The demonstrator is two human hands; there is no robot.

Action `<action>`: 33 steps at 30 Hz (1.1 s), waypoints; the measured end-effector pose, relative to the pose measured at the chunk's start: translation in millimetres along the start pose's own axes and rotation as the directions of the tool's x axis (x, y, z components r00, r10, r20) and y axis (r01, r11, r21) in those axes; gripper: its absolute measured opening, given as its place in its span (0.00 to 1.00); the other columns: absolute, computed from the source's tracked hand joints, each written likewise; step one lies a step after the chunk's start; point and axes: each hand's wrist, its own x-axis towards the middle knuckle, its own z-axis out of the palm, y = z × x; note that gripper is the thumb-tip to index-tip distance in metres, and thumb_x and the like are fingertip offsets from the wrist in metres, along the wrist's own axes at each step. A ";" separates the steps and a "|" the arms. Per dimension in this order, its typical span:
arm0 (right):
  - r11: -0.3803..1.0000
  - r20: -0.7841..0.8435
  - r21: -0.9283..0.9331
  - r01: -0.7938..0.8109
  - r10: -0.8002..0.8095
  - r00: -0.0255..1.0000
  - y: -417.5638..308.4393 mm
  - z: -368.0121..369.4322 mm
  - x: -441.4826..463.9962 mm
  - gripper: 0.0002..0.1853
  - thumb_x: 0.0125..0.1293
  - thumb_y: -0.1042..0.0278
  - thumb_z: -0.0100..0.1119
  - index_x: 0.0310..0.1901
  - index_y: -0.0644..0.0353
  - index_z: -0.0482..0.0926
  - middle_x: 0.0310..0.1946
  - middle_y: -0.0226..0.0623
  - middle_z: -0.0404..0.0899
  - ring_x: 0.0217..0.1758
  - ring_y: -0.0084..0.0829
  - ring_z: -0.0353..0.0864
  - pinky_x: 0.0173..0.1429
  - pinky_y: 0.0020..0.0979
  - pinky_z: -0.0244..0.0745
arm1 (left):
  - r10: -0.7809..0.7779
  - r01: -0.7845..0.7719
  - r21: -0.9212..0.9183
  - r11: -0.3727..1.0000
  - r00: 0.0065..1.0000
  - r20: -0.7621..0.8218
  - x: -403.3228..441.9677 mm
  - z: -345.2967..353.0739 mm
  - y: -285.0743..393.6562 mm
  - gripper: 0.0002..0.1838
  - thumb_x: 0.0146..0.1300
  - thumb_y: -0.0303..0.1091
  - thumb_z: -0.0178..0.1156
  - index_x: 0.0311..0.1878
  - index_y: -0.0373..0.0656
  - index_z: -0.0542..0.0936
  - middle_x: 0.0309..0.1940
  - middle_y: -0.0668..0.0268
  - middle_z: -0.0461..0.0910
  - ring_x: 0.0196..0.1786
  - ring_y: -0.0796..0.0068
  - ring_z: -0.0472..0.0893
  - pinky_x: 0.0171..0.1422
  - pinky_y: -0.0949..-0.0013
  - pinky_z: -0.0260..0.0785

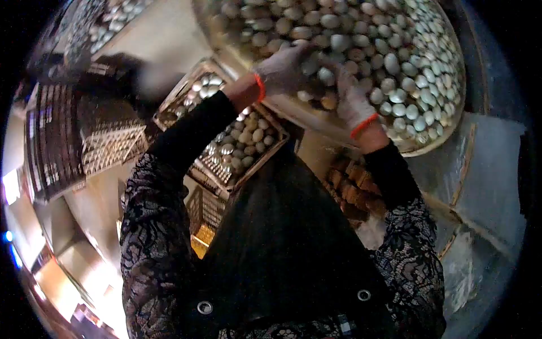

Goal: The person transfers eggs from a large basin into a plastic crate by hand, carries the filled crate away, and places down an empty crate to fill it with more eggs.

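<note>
Both of my hands wear pale gloves with orange cuffs and reach into a large round tub (451, 34) heaped with whitish eggs (390, 63). At the tub's near side, my left hand (285, 69) lies over the eggs, fingers stretched forward and somewhat blurred. Just right of it, my right hand (351, 97) is among the eggs with its fingers extended and slightly bent. Several eggs show between the two hands, one of them a browner egg (328, 102) beside my right palm. I see neither hand closed around an egg; the fingertips are partly hidden.
Below my left forearm stands a plastic crate (278, 146) partly filled with eggs. Dark stacked crates (56, 135) are at the left, with a blurred dark shape above. Brown blocks (353, 183) lie under the tub's near edge. More eggs (116, 20) appear at upper left.
</note>
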 end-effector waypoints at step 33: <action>0.200 0.763 -0.513 0.835 -0.339 0.550 236.4 479.3 198.0 0.13 0.60 0.74 0.49 0.44 0.66 0.78 0.42 0.54 0.80 0.44 0.46 0.82 0.47 0.44 0.77 | -0.733 0.825 0.474 0.307 0.523 -0.436 -306.6 -18.1 -274.2 0.30 0.58 0.34 0.54 0.65 0.40 0.64 0.63 0.47 0.65 0.61 0.45 0.68 0.62 0.59 0.65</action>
